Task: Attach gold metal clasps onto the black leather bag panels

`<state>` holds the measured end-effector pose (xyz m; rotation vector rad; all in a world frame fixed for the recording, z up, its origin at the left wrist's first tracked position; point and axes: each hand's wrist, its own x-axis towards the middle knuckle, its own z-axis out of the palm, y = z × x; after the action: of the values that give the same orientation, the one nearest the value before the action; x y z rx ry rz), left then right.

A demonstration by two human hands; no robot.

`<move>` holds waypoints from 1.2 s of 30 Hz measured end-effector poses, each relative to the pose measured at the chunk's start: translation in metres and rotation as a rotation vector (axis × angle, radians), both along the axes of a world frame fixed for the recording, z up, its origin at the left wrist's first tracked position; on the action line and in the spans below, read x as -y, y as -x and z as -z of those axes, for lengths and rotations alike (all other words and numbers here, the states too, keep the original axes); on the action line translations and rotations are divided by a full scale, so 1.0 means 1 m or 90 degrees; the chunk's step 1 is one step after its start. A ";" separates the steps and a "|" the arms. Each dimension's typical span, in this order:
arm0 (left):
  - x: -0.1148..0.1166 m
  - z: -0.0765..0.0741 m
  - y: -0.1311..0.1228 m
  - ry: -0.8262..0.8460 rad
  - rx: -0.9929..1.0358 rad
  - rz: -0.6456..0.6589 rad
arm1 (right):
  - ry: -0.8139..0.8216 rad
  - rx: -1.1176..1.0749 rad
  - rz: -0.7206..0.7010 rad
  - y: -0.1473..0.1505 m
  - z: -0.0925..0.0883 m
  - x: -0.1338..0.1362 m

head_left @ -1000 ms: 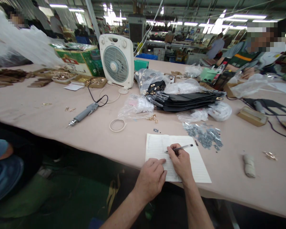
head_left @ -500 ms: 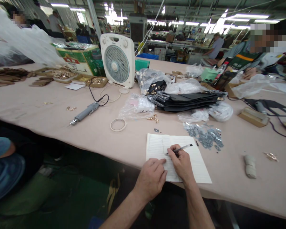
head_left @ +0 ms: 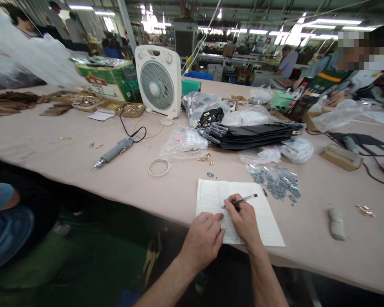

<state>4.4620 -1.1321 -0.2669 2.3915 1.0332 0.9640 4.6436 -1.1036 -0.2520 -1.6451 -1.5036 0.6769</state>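
A lined paper sheet or open notebook lies at the table's near edge. My right hand grips a pen with its tip down on the page, the clear barrel slanting up to the right. On the sheet's lower left rests my left hand, its fingers loosely bent and laid on the paper, holding nothing. Just beyond the sheet are a small square metal plate and a spread of grey metal plates.
An electric screwdriver and a tape roll lie to the left. Behind stand a white fan and a stack of black pieces. A rolled cloth bundle sits right. A co-worker is across the table.
The pen has tilted very slightly; its upper end sits a touch lower and further left. Both hands stay in nearly the same place on the paper.
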 end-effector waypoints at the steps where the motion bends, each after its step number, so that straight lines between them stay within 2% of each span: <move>1: 0.000 0.000 0.000 -0.002 0.002 0.000 | 0.001 0.005 -0.002 0.001 0.000 0.000; 12: 0.000 -0.001 0.001 -0.007 0.005 -0.002 | -0.001 0.041 0.000 0.004 -0.005 0.002; 21: 0.000 0.000 0.002 -0.005 0.000 -0.003 | -0.014 -0.008 0.027 0.003 -0.003 0.002; 36: -0.001 -0.002 0.002 -0.015 0.002 -0.002 | -0.032 0.074 0.000 0.005 0.004 -0.003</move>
<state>4.4601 -1.1313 -0.2652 2.4075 1.0299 0.9846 4.6385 -1.1010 -0.2556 -1.6712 -1.5894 0.5467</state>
